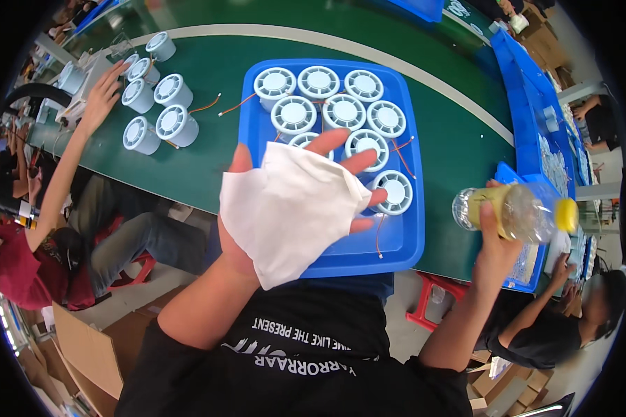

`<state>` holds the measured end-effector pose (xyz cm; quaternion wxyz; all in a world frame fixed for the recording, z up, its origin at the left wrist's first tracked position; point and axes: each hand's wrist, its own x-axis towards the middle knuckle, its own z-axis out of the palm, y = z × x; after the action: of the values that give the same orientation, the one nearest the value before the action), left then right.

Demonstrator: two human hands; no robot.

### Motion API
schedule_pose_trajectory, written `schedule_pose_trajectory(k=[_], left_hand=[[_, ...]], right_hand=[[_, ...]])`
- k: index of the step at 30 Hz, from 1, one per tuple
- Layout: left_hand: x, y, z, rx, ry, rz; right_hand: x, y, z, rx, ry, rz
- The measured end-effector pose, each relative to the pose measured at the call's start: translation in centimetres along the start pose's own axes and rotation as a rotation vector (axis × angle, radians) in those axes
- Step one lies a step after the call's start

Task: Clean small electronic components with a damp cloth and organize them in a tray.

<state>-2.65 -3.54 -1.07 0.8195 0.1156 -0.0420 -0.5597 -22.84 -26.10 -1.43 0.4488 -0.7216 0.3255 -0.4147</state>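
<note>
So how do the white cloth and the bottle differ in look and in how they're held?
The cloth is opaque and limp, while the bottle is clear and firmly shaped, with a yellow cap. The cloth lies spread across the open left hand; the bottle is gripped in the right hand, tipped sideways. Both are in the same person's hands.
</note>
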Motion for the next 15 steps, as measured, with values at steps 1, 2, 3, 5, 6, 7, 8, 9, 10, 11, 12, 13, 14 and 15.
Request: schedule_pose_trajectory(k=[1, 2, 3, 5, 6, 7, 8, 9, 10, 11, 12, 13, 14, 15], left_hand=[[0.0, -0.3, 0.1, 0.002, -0.001, -0.003], [0.0, -0.7, 0.3, -0.012, -0.006, -0.046], [0.0, -1.0, 0.4, -0.027, -0.011, -0.091], [0.5, -1.7, 0.4, -0.008, -0.006, -0.127], [0.4, -1.9, 0.1, -0.018, -0.027, -0.165], [0.5, -2.0, 0.0, -0.031, -0.053, -0.208], [0.3, -2.2, 0.7, -0.036, -0.001, -0.247], [0.3, -2.5, 0.5, -0.031, 0.006, -0.235], [0.4, -2.8, 0.3, -0.039, -0.028, -0.284], [0.6, -3.1, 0.2, -0.048, -0.061, -0.332], [1.0, -3.6, 0.7, -0.108, -0.093, -0.409], [1.2, -3.9, 0.9, -0.108, -0.115, -0.451], [1.5, -4.2, 1.3, -0.109, -0.138, -0.496], [1.7, -4.6, 1.8, -0.077, -0.170, -0.553]], right_hand=[[0.2, 0.8, 0.3, -0.005, -0.008, 0.036], [0.4, 1.4, 0.3, -0.004, -0.005, 0.036], [0.5, 1.9, 0.3, 0.024, 0.011, 0.055], [0.4, 2.1, -0.1, 0.078, 0.056, 0.079], [0.3, 1.8, -0.2, 0.088, 0.047, 0.083], [0.3, 1.3, -0.9, -0.024, -0.031, 0.137], [0.2, 0.8, -1.6, -0.136, -0.111, 0.190], [0.1, 0.5, -2.4, -0.264, -0.198, 0.169], [-0.3, -0.4, -3.3, -0.364, -0.238, 0.238], [-0.7, -1.5, -4.3, -0.465, -0.279, 0.307], [-1.3, -3.3, -6.2, -0.422, -0.282, 0.441], [-2.1, -4.0, -6.7, -0.421, -0.286, 0.444], [-3.0, -4.6, -7.0, -0.248, -0.346, 0.472], [-3.6, -5.0, -6.8, -0.070, -0.402, 0.494]])
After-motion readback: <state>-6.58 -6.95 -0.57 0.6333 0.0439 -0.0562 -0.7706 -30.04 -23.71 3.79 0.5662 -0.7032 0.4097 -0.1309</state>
